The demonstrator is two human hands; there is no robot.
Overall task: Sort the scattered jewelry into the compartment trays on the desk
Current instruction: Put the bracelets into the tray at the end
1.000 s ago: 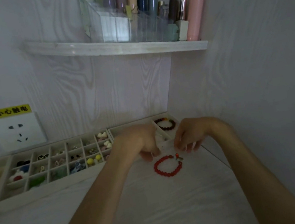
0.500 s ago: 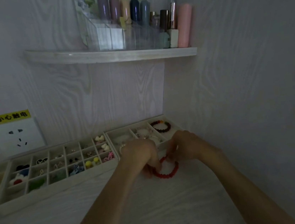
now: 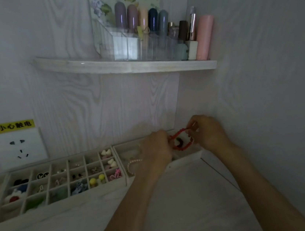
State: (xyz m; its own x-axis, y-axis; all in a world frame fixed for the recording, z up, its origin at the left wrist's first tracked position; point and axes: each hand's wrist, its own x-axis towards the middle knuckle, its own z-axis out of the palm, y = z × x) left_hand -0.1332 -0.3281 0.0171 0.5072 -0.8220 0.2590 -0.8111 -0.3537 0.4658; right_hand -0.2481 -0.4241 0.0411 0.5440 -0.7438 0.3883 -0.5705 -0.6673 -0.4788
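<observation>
Just right of the frame's centre, the left hand (image 3: pixel 156 146) and the right hand (image 3: pixel 206 131) hold a red bead bracelet (image 3: pixel 179 139) stretched between them, each hand with its fingers curled onto one side of the loop. The bracelet hangs over the right end of the long tray (image 3: pixel 187 157), above a compartment where a dark bead bracelet (image 3: pixel 179 141) shows through the red ring. Whether the red beads touch the tray cannot be told.

To the left of the left hand, in the same tray, a pale pearl bracelet (image 3: pixel 132 164) lies in a wide compartment.

Further left, a second tray with a grid of small square compartments (image 3: pixel 66 200) sits end to end with the first. Its compartments hold small pieces: white bow shapes (image 3: pixel 106 152), yellow round pieces (image 3: pixel 97 179), a pink piece (image 3: pixel 115 174), a blue fabric piece (image 3: pixel 79 187), green fuzzy pieces (image 3: pixel 33 203) and a white plush piece with a red dot (image 3: pixel 13 196). Both trays are pale with thin dividers.

The desk (image 3: pixel 85 229) and walls have a whitish wood-grain surface. At the left edge, a white wall socket (image 3: pixel 18 148) sits under a yellow warning label (image 3: pixel 8 127). In the upper middle, a shelf (image 3: pixel 122 66) carries a clear plastic organiser (image 3: pixel 125 45) with rounded tubes, and a pink cylinder (image 3: pixel 204 37) stands at its right end.
</observation>
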